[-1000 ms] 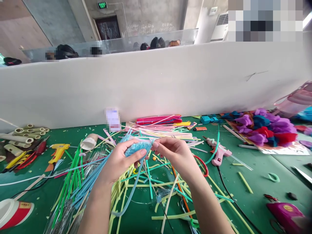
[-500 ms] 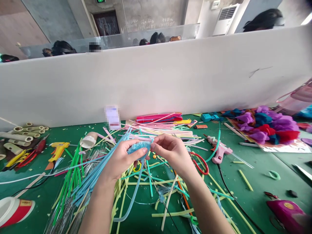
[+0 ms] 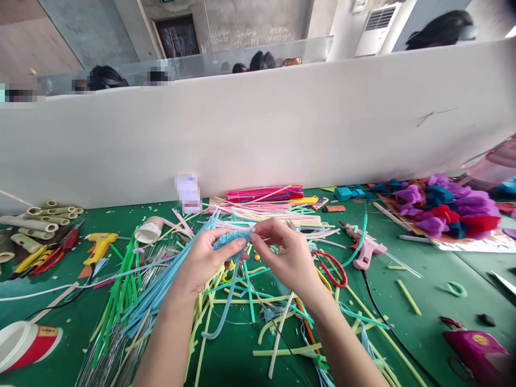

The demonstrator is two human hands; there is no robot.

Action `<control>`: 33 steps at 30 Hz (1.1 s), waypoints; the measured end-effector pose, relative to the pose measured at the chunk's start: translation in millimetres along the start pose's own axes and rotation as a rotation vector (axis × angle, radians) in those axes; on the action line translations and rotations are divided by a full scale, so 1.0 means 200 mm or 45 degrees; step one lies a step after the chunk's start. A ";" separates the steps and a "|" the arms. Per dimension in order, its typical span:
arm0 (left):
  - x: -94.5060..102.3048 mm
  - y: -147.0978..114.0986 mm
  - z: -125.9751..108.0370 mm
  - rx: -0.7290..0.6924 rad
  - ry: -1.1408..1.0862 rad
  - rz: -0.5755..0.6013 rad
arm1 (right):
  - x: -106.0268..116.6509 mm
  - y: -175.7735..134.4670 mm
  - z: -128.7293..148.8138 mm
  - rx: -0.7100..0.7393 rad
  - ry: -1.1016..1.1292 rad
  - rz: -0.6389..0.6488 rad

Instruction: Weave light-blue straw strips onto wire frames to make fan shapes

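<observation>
Supporting worktop (image 3: 110,217): green, strewn with stems and tools; above its middle, the pale-blue strand (image 3: 230,301) now ends farther from the near side than a second ago, suggesting more of it is being drawn up toward the hands.
Blue bundle (image 3: 161,290): slants from near left to far middle, left of the left forearm.
Left hand (image 3: 203,260): comes in from near left, clamped on the blue piece, thumb along its near face, other fingers curled underneath.
Right hand (image 3: 282,247): comes in from near right, wrist turned inward, thumb and forefinger pinched together on the piece's right end.
Blue piece (image 3: 231,237): between both hands, above the worktop, partly hidden.
</observation>
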State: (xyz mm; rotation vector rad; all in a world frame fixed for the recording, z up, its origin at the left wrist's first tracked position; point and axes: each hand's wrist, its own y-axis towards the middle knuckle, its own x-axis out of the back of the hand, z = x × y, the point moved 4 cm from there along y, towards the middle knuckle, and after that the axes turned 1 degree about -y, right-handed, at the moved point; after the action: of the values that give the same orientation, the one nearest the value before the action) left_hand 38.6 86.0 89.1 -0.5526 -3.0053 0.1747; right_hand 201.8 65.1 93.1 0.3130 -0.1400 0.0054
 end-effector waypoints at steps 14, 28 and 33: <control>-0.04 -0.03 -0.03 -0.026 0.120 0.099 | 0.01 0.01 -0.09 -0.567 0.523 0.282; -0.02 0.01 0.02 -0.013 0.148 0.117 | 0.04 0.02 -0.09 -0.215 -0.011 0.082; 0.03 0.00 0.06 0.098 0.146 0.182 | 0.11 0.04 -0.10 -0.197 -0.126 -0.112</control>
State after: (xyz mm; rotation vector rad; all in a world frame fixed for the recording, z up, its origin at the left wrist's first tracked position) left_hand 32.0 87.2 77.8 -0.7425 -2.8362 0.2571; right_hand 226.4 79.3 80.1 0.1645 -0.2234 -0.1076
